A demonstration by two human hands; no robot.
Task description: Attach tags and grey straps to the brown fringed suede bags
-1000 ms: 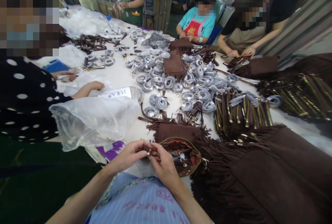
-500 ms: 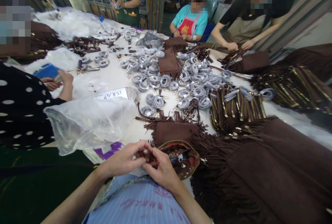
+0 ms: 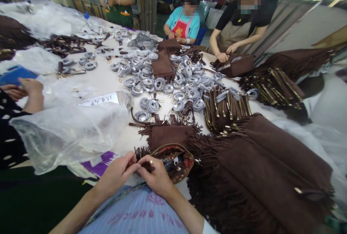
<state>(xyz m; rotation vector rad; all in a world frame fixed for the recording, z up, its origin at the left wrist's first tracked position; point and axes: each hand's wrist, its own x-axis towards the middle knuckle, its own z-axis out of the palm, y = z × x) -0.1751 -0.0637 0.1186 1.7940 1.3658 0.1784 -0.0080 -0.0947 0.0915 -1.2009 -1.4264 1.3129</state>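
Observation:
My left hand (image 3: pixel 118 174) and my right hand (image 3: pixel 158 179) meet low in the middle of the view, thumbs and fingers closed around a dark brown strip (image 3: pixel 147 166). Most of that strip is hidden by the fingers, and a small gold glint shows at the right fingers. Just beyond and to the right lies an open brown fringed bag (image 3: pixel 169 136), its zip mouth showing a patterned red-brown lining (image 3: pixel 187 163) with small gold metal rings inside. The right hand is at the near-left edge of this mouth; I cannot tell whether it touches it.
Coiled grey straps (image 3: pixel 148 105) cover the table's middle. Brown fringed bags (image 3: pixel 260 154) are piled at right, near zipped pieces (image 3: pixel 227 109). A clear plastic bag (image 3: pixel 73 129) lies left. Co-workers stand or sit around the table; one hand (image 3: pixel 34 93) at left is beside a blue object (image 3: pixel 17 75).
The view has swung right, so everything sits farther left. My fingers have drawn closer together over the brown strip. The co-worker in black at the far right has raised their head.

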